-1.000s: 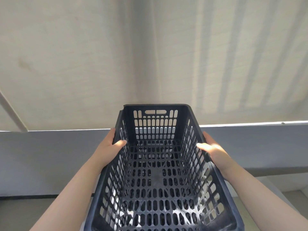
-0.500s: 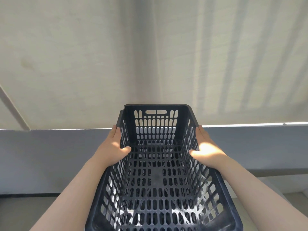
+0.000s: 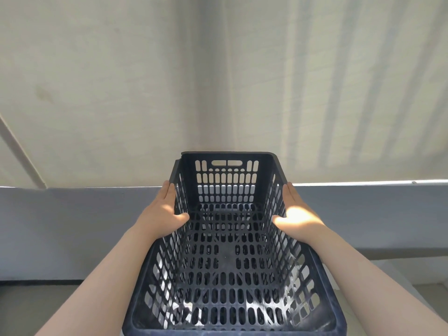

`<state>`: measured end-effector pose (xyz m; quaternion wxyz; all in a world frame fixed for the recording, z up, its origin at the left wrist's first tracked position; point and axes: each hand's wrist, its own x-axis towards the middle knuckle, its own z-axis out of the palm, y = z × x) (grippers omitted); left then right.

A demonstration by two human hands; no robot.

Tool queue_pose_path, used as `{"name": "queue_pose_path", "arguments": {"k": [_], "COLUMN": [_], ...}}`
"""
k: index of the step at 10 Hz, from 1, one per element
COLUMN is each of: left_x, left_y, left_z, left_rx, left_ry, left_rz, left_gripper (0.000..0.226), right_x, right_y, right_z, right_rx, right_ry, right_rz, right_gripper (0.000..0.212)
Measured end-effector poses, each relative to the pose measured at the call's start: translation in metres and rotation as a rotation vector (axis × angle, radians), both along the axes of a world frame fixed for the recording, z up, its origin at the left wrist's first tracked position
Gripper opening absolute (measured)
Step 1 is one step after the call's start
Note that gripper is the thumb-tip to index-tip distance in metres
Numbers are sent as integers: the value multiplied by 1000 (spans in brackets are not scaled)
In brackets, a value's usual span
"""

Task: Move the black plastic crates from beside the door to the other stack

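Crate [image 3: 228,251] of black slotted plastic, empty, sits between our two hands against a pale wall [image 3: 121,81] striped with sunlight and a grey band [image 3: 60,226] beneath it; we hold it by its long sides, the left hand [image 3: 162,218] flat along the outside of the left wall with its thumb hooked over the rim, the right hand [image 3: 294,220] mirroring it on the right wall, fingers stretched forward and not curled, thumb inside; both palms press the crate between them. The crate reads as lifted and carried, its far end slightly raised, nothing visible beneath it; neither the door nor the other stack is in sight, so we cannot tell how near the drop point is. We judge this the carrying step of the move; the next move calls for finding the stack, squaring the crate's base over the top crate's rim, and lowering it level so it nests before we let go.
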<state>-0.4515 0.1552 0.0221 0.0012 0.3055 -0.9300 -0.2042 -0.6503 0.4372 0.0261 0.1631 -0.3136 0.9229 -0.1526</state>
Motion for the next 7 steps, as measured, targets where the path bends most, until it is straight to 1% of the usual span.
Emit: {"name": "queue_pose_path", "arguments": {"k": [2, 3, 4, 5, 6, 7], "left_x": [6, 10, 13, 15, 21, 30], "left_y": [1, 13, 31, 44, 56, 66], "left_z": [4, 12, 24, 34, 46, 63], "left_rx": [17, 61, 52, 16, -28, -123], "left_ry": [26, 91, 118, 134, 150, 192], "left_rz": [29, 64, 92, 96, 100, 71], "left_gripper": [90, 86, 83, 82, 83, 85], "right_x": [-3, -2, 1, 3, 8, 20], "right_y": [3, 8, 12, 14, 16, 20], "right_z": [-6, 0, 12, 27, 39, 52], "right_rx": [-71, -104, -125, -109, -114, -164], "right_ry": [-87, -106, -114, -99, -36, 93], "right_rz": [-4, -12, 10, 57, 59, 63], "right_gripper": [91, 89, 87, 85, 84, 85]}}
